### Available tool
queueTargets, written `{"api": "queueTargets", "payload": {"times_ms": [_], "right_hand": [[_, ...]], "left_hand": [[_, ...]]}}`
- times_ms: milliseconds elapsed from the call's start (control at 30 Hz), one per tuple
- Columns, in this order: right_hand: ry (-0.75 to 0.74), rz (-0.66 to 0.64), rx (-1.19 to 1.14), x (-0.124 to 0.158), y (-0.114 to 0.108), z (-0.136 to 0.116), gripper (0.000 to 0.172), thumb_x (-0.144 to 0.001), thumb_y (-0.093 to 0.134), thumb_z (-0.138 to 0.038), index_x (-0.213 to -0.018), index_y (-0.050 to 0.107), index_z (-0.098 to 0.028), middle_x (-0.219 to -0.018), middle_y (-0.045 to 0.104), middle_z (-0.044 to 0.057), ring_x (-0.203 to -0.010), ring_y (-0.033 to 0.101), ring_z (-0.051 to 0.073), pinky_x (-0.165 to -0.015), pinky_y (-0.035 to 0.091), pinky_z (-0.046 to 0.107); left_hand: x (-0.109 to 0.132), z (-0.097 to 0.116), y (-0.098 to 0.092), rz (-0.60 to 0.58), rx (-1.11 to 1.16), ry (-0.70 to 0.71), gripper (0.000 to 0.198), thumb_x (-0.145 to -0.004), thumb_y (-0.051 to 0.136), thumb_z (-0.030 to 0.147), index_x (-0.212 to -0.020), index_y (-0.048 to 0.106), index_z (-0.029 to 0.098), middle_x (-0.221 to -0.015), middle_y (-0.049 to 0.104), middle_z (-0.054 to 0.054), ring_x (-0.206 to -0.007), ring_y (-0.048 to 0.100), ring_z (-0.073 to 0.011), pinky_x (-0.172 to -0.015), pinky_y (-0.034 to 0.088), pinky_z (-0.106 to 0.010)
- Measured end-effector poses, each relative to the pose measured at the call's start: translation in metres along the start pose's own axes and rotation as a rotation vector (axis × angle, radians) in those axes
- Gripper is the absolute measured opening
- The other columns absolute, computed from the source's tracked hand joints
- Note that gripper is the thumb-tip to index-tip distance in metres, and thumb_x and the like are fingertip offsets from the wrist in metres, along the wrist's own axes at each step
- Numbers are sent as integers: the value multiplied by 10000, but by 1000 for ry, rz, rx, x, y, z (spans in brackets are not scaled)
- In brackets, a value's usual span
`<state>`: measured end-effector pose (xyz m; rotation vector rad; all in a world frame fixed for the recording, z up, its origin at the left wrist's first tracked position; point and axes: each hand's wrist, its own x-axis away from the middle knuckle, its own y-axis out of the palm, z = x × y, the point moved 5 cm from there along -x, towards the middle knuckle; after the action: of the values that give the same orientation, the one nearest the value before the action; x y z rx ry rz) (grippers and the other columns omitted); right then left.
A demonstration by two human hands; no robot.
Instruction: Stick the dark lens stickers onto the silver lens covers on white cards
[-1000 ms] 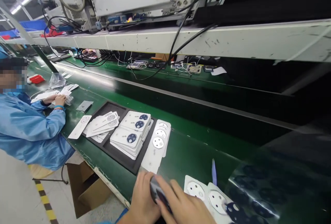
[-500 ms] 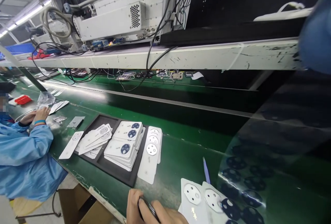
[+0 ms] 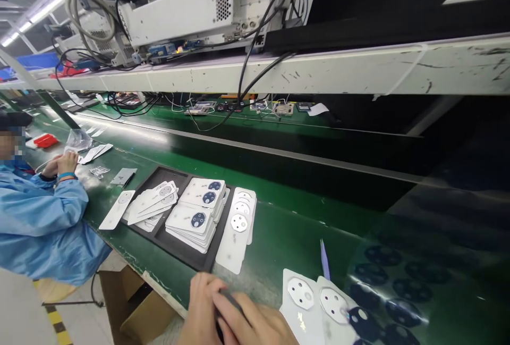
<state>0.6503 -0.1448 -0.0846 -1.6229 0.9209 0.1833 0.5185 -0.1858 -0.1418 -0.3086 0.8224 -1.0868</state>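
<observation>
At the bottom edge my left hand (image 3: pixel 201 305) and my right hand (image 3: pixel 258 321) are close together, fingers bent around a dark slim object (image 3: pixel 232 301). Most of it is hidden by the fingers, so its kind does not show. To the right of my hands lie white rounded panels (image 3: pixel 302 316) with silver round parts. Beyond these panels, purple tweezers (image 3: pixel 324 260) rest on the bench. A clear sheet with dark round stickers (image 3: pixel 398 310) overlaps the panels at the right.
A black tray (image 3: pixel 181 252) holds stacks of white panels, some with dark round stickers. More white panels (image 3: pixel 237 244) overlap beside it. A person in a blue smock (image 3: pixel 35 217) sits at the left. A shelf edge (image 3: pixel 338 76) crosses above the green bench (image 3: pixel 287 228); a cardboard box (image 3: pixel 139 313) stands below.
The camera view has shifted slightly. My hands have drawn closer together around the dark object, and more of my left hand shows. The panels on the bench look unmoved.
</observation>
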Motion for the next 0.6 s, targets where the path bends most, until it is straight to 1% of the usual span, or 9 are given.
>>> {"api": "queueTargets", "payload": {"times_ms": [33, 67, 133, 200, 233, 300, 433, 500, 600], "right_hand": [[60, 7, -96, -8, -1, 3, 377, -1001, 403, -160, -1354, 533, -173, -946, 707, 68, -637, 696, 188, -530, 535, 279], [146, -15, -216, -17, 0, 7, 396, -993, 439, -183, -1383, 507, -192, -1075, 712, 91, -799, 732, 218, -653, 587, 304], [381, -146, -505, -35, 9, 17, 551, -968, 550, -259, -1497, 396, -233, -1333, 638, 121, -1138, 678, 269, -917, 586, 387], [632, -277, -801, -49, 21, 27, 791, -928, 649, -345, -1593, 230, -249, -1452, 550, 143, -1221, 631, 272, -987, 558, 419], [754, -309, -940, -52, 28, 31, 846, -916, 670, -373, -1602, 193, -245, -1474, 524, 152, -1209, 635, 262, -992, 552, 420], [990, -272, -1197, -55, 39, 41, 773, -903, 673, -372, -1553, 279, -228, -1457, 531, 147, -1195, 640, 235, -998, 540, 394], [1389, -35, -1629, -48, 58, 62, 334, -841, 650, -264, -1160, 581, -198, -1303, 644, 122, -1260, 612, 213, -1059, 488, 319], [1456, 29, -1691, -50, 62, 74, 175, -845, 613, -234, -1017, 604, -203, -1216, 677, 114, -1232, 628, 201, -1062, 483, 302], [1486, 46, -1645, -61, 67, 92, 76, -884, 577, -201, -951, 612, -206, -1132, 684, 88, -1149, 650, 165, -1023, 492, 264]], "left_hand": [[-19, 8, -13, -132, -18, 98, 335, -750, 579, 239, -1084, 597, 271, -910, 591, -57, -826, 604, -267, -759, 534, -419], [-40, 9, -23, -319, -78, 103, 367, -743, 579, 197, -1106, 594, 252, -974, 596, -70, -897, 595, -275, -836, 513, -435], [-85, 2, -43, -617, -182, 51, 384, -707, 609, 206, -1090, 591, 219, -1075, 593, -91, -1004, 571, -301, -926, 468, -440], [-131, -14, -56, -726, -189, 23, 476, -696, 713, 313, -1147, 596, 216, -1090, 611, -73, -1011, 582, -304, -933, 466, -403], [-150, -25, -56, -782, -185, 16, 535, -658, 760, 347, -1155, 606, 220, -1081, 624, -56, -996, 597, -297, -911, 474, -372], [-178, -51, -49, -861, -187, 6, 608, -589, 808, 356, -1141, 609, 198, -1092, 640, -46, -978, 624, -286, -885, 484, -332], [-196, -96, -27, -934, -212, 14, 731, -492, 872, 339, -1142, 580, 172, -1129, 647, -53, -1026, 639, -290, -922, 485, -322], [-194, -107, -21, -933, -227, 39, 764, -527, 866, 336, -1200, 549, 163, -1191, 620, -73, -1102, 618, -299, -986, 465, -341], [-189, -115, -19, -914, -252, 83, 853, -567, 862, 324, -1311, 480, 160, -1267, 547, -100, -1199, 566, -322, -1054, 432, -385]]}}
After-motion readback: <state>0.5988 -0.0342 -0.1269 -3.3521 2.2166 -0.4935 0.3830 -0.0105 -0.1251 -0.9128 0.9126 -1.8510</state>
